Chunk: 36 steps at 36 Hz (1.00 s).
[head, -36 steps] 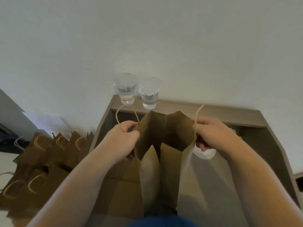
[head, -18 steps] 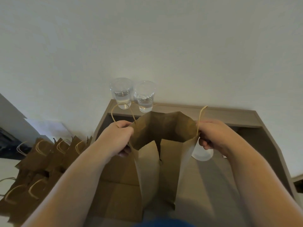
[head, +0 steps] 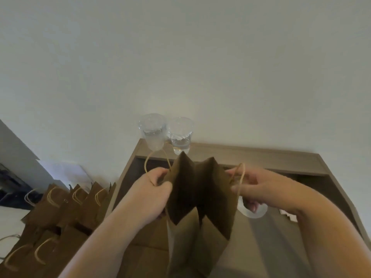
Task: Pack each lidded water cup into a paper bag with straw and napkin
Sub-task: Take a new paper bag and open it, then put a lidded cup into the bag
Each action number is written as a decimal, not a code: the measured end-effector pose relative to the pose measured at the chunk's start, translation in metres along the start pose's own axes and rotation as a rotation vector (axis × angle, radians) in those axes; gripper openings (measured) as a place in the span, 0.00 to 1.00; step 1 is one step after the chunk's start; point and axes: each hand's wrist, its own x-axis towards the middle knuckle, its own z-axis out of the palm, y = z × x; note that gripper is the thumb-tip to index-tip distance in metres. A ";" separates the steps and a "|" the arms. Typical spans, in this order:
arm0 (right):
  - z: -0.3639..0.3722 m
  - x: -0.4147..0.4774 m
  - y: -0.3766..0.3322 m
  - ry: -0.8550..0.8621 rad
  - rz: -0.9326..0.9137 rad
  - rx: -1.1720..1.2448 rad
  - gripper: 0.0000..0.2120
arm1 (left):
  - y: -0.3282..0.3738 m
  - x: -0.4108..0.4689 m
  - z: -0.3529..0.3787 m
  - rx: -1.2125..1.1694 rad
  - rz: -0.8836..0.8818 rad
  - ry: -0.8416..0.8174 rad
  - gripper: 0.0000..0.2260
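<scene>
Left hand [head: 154, 189] closed on the near-left rim of a brown paper bag [head: 200, 199], right hand [head: 251, 187] closed on the opposite rim with a twine handle [head: 240, 175] pinched under its fingers; bag held upright between both hands, pulled apart at the top, presumably to spread the creased gussets and make room for a cup. Second twine handle [head: 156, 161] looping up just beyond the left hand. Beyond the hands, on the raised back ledge of the worktop [head: 261, 155], two clear water cups [head: 154, 133] standing side by side, touching or nearly so, not yet packed. Just under the right hand, a white round lid-like object [head: 255, 212]; exact identity unclear. Outward of the left hand, a row of folded paper bags [head: 66, 201] waiting their turn
</scene>
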 end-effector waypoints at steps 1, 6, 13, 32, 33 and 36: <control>-0.005 -0.003 -0.007 -0.091 0.000 -0.072 0.16 | 0.000 -0.003 0.000 -0.005 0.003 -0.004 0.12; -0.033 0.006 -0.048 -0.138 -0.009 -0.192 0.16 | 0.002 -0.012 -0.008 -0.031 -0.052 -0.032 0.13; -0.027 0.120 -0.099 0.457 -0.021 -0.388 0.26 | -0.002 -0.025 -0.011 0.033 -0.087 0.030 0.16; 0.002 0.213 -0.129 0.363 0.095 -0.668 0.52 | -0.018 -0.038 -0.013 0.122 -0.076 0.032 0.22; 0.001 0.200 -0.135 0.373 0.082 -0.697 0.51 | -0.019 -0.038 -0.013 0.109 -0.068 0.025 0.21; -0.001 0.143 -0.163 0.436 -0.008 -0.708 0.52 | -0.020 -0.035 -0.008 0.090 -0.036 0.008 0.20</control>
